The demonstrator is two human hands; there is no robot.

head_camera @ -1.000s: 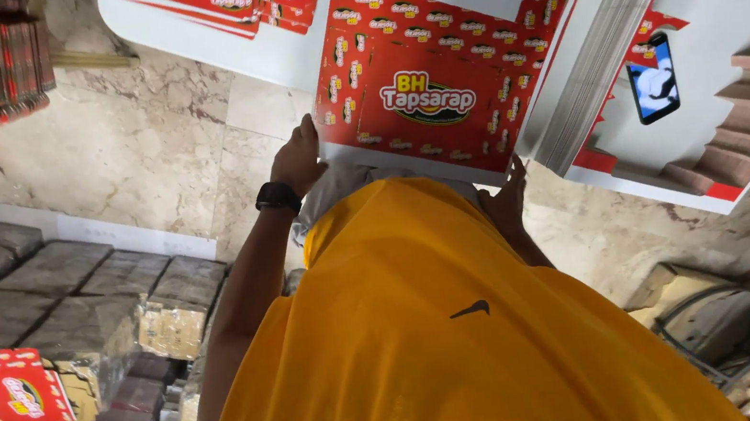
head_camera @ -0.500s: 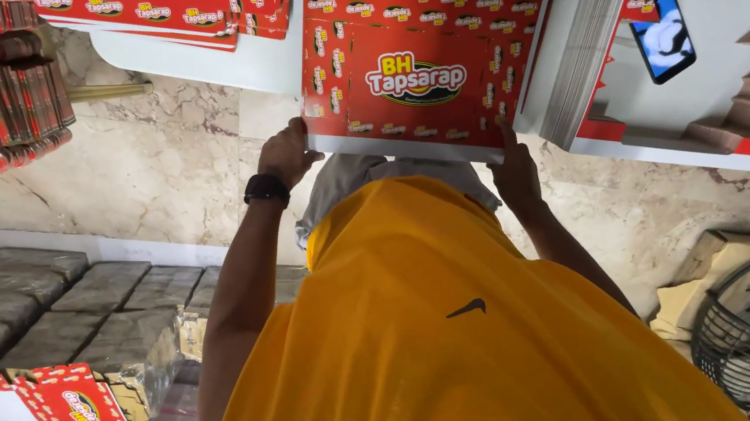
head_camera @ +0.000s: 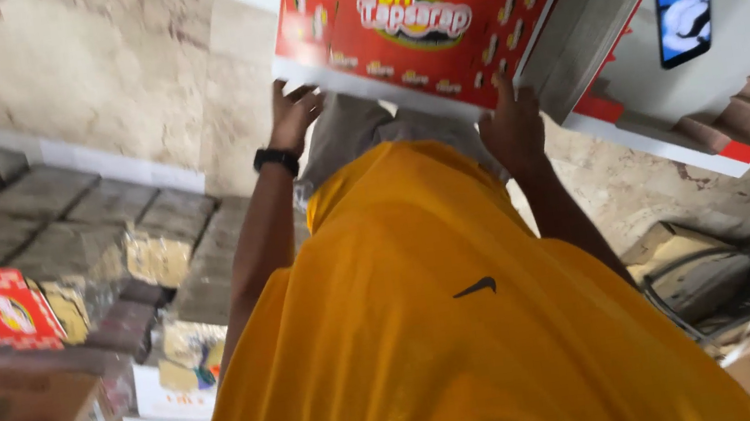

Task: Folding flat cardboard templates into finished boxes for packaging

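Since the earlier frame the red printed carton sheet (head_camera: 428, 30) had filled more of the view, hands closer to its near edge. It lay flat on the white bench (head_camera: 646, 69), near edge overhanging. Left hand (head_camera: 293, 115) curled fingers under that edge; right hand (head_camera: 511, 130) pressed against it, fingers hidden. Risk: the thin sheet buckling or sliding into the phone (head_camera: 683, 11) beside it.

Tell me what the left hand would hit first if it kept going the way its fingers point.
The left hand already touches the edge of the red printed carton, so that carton likely comes first; depth is unclear.
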